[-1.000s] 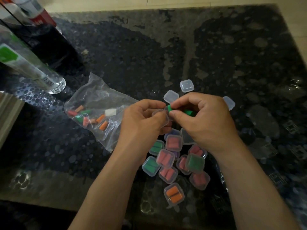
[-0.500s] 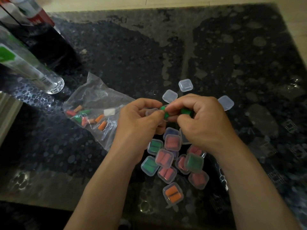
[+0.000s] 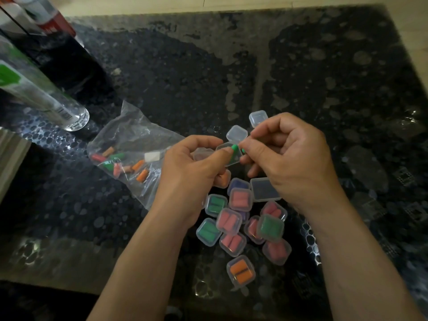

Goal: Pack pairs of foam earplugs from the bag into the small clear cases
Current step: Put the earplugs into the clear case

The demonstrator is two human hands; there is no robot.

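My left hand [image 3: 196, 167] grips a small clear case [image 3: 229, 156], its lid standing open. My right hand [image 3: 291, 158] pinches a green earplug [image 3: 234, 148] at the case's mouth; a second bit of green shows just right of it, under my fingers. To the left lies the clear plastic bag [image 3: 129, 144] with several loose earplugs in orange, red and green. Below my hands sits a heap of filled cases [image 3: 240, 223] holding pink, green and orange pairs. Empty clear cases [image 3: 258, 117] lie just above my hands, and another [image 3: 264, 189] below my right hand.
The dark mottled glass tabletop [image 3: 324, 77] stretches behind and to the right. A clear bottle with a green label [image 3: 41, 96] stands at the left, with a red-labelled bottle [image 3: 48, 17] behind it. A stack of light boards [image 3: 9, 154] is at the left edge.
My right hand has opened slightly and shifted right, and the green earplug now pokes out at the case's open mouth. The case's lid shows more plainly.
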